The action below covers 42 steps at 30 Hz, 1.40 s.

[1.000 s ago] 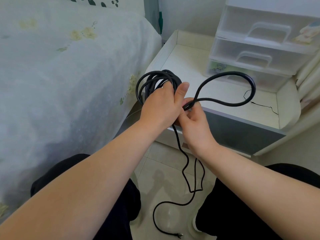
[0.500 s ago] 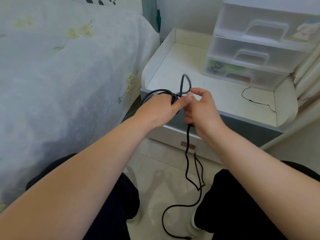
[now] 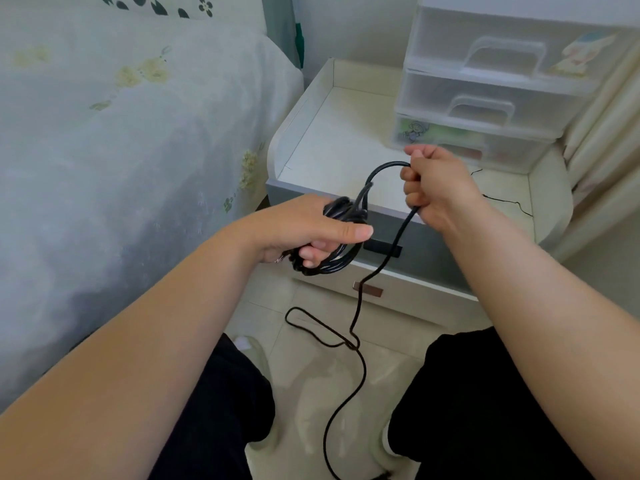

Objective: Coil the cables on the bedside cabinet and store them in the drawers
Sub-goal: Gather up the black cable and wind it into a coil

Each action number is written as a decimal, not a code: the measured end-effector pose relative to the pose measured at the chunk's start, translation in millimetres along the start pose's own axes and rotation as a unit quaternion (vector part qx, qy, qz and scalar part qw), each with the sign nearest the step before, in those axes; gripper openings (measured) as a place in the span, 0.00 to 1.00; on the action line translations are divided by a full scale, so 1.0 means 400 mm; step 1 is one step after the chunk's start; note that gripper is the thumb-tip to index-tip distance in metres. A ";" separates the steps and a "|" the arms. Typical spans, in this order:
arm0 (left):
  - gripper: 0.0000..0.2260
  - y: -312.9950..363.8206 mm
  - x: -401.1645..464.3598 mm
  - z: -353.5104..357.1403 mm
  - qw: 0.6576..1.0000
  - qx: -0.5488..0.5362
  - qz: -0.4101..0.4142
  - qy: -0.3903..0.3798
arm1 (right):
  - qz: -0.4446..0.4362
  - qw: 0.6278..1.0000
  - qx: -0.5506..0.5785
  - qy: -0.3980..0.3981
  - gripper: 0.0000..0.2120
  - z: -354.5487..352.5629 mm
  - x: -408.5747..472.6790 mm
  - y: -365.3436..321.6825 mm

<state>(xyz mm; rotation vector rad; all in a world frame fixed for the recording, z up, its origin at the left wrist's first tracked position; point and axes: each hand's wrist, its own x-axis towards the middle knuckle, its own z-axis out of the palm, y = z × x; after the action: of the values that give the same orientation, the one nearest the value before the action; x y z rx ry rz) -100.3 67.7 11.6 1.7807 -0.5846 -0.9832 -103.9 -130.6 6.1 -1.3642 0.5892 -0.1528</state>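
Your black cable is partly wound: a bundle of loops sits in your left hand, fingers curled round it, thumb straight along the top. From the bundle an arc rises to your right hand, whose grip is clamped on the cable in a fist; below it the free length drops to the tiled floor, crosses itself in a loose loop and trails between your knees. On the bedside cabinet stands a translucent drawer unit, three drawers all pushed in; the lowest holds something coloured, too blurred to name. A thin black wire lies on the cabinet top near your right hand. The bed is to your left
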 end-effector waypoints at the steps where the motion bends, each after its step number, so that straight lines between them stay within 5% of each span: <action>1: 0.16 0.004 -0.002 -0.005 1.000 -0.012 0.001 0.004 | -0.011 0.999 -0.043 -0.016 0.08 -0.009 0.003 -0.009; 3: 0.16 0.010 -0.005 -0.011 0.999 -0.029 -0.003 0.017 | -0.059 0.969 -0.234 -0.048 0.07 -0.025 0.000 -0.026; 6: 0.16 0.017 -0.013 -0.011 0.999 -0.032 -0.015 0.024 | -0.200 0.831 -0.517 -0.041 0.09 -0.034 0.002 -0.010; 12: 0.19 0.038 -0.043 -0.001 0.998 -0.042 -0.027 0.047 | -0.518 0.666 -0.529 -0.092 0.23 0.023 -0.061 0.029; 16: 0.21 0.047 -0.070 -0.015 0.996 -0.039 -0.019 0.078 | -0.556 0.584 -0.585 -0.090 0.23 0.025 -0.106 0.057; 21: 0.23 0.038 -0.078 0.005 0.997 -0.001 -0.032 0.071 | -0.551 0.531 -0.634 -0.112 0.20 0.003 -0.112 0.091; 25: 0.24 0.044 -0.063 0.030 0.999 -0.018 -0.029 0.041 | -0.489 0.591 -0.630 -0.121 0.10 -0.045 -0.112 0.068; 30: 0.26 0.042 -0.041 0.036 0.997 0.008 -0.012 0.081 | -0.354 0.773 -0.509 -0.133 0.06 -0.052 -0.134 0.064; 36: 0.30 0.019 -0.013 -0.001 0.954 0.242 0.019 0.179 | -0.240 0.852 -0.411 -0.215 0.10 -0.064 -0.102 0.042; 39: 0.30 0.027 -0.010 0.013 0.978 0.176 0.009 0.116 | -0.130 0.898 -0.276 -0.317 0.11 -0.091 -0.090 0.026; 42: 0.33 0.042 -0.016 0.028 0.998 0.043 0.003 0.037 | -0.050 0.900 -0.179 -0.393 0.13 -0.114 -0.077 0.005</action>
<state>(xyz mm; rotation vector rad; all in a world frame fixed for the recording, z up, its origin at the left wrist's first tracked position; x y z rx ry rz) -112.4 60.0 27.2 1.8820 -0.5926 -0.8967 -152.4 -156.7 9.7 -1.6583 -0.1492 0.4379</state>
